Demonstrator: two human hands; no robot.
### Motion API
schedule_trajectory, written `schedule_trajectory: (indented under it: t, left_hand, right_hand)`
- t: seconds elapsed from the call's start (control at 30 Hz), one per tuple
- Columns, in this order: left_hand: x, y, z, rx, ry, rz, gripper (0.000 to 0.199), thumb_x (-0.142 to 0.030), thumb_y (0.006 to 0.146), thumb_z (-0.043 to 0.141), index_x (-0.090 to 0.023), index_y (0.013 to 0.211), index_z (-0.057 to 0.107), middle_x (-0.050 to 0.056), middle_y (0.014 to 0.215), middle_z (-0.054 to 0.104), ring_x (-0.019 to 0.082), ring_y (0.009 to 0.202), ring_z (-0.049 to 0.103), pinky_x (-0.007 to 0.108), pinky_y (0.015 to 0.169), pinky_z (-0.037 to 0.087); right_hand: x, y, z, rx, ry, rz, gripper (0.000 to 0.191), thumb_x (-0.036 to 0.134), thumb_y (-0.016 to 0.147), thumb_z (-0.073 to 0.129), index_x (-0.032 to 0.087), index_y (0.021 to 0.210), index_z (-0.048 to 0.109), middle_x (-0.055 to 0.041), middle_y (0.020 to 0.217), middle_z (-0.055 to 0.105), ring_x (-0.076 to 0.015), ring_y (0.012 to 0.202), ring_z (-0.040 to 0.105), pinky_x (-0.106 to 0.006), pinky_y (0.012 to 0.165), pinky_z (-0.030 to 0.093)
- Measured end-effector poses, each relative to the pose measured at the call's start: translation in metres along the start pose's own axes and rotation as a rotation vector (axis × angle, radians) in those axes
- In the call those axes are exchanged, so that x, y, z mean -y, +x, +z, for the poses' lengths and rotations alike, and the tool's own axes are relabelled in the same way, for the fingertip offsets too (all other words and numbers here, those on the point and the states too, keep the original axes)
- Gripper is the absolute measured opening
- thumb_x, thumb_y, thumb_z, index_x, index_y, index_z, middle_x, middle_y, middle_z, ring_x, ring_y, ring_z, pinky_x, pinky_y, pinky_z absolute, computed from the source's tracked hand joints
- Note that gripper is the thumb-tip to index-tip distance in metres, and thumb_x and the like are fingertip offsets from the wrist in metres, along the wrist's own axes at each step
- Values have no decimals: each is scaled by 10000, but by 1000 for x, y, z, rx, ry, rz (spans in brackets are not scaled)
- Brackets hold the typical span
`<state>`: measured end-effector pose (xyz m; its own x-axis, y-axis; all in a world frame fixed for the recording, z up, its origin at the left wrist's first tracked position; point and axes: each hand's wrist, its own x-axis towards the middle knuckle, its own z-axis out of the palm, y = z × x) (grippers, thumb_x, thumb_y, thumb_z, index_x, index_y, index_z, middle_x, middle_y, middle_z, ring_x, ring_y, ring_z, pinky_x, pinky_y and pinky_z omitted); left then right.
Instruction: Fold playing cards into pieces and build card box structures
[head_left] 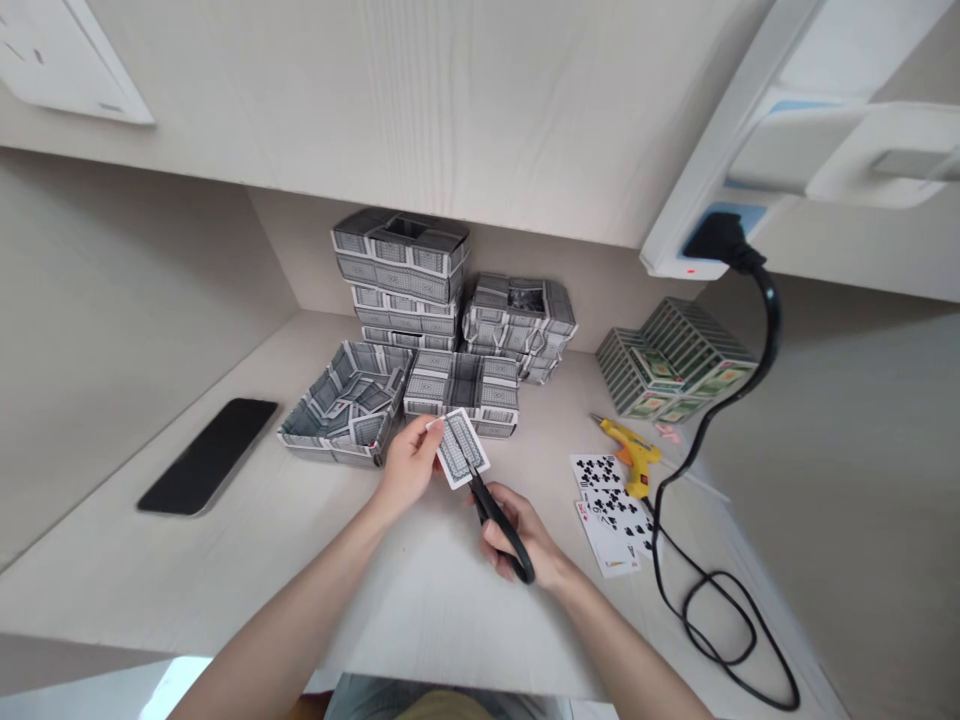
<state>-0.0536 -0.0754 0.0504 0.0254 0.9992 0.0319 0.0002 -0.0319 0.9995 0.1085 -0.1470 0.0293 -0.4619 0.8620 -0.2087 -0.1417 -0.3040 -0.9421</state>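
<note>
Fingers [434, 428] of the left hand [407, 468] pinch a patterned playing card [457, 455] near its corner, while the right hand [521, 535] wraps around black-handled scissors [504, 525], their blades at the lower part of the card.

From left to right on the pale, smooth tabletop [300, 600]: a flat black phone [210, 455] lies at an angle. Next is an open box [337, 440] folded from grey-and-white cards, with loose cards [360, 398] inside. Behind it rises a stack of card-built boxes [401, 265]. Just beyond the held card sits a slotted box [499, 385], and behind that, another woven-looking stack [517, 320]. Further right, glossy club-suit cards [600, 470] overlap under a yellow plastic glue gun [634, 455]. Behind stand green-striped boxes [682, 350]. A black, rubbery-looking cord [772, 310] hangs from a white power strip [675, 250] and loops at the far right.
</note>
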Motion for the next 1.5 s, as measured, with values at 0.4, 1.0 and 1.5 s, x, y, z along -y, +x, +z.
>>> schedule_trajectory:
  t: [0.4, 1.0, 1.5]
  left_hand:
    - [0, 0, -1, -6, -12, -6, 245, -396, 749, 490, -159, 689, 506, -61, 475, 481, 80, 384, 460, 178, 363, 380]
    - [5, -3, 1, 47, 33, 0, 233, -382, 749, 504, -157, 694, 528, -50, 530, 493, 85, 466, 477, 175, 427, 400]
    - [13, 1, -1, 53, 5, 18, 232, -374, 763, 504, -151, 711, 537, -51, 463, 496, 88, 413, 481, 191, 427, 400]
  right_hand:
    - [-5, 4, 0, -27, -19, 7, 478, 496, 640, 642, 164, 929, 458, 89, 415, 472, -37, 246, 317, -152, 259, 230]
    - [1, 4, -2, -87, -77, -4, 468, 487, 649, 630, 146, 938, 493, 81, 403, 478, -51, 230, 332, -164, 245, 250]
    - [21, -7, -71, -1163, -1131, -108, 456, 324, 735, 474, 157, 1160, 490, -99, 854, 655, -230, 723, 614, -299, 631, 431]
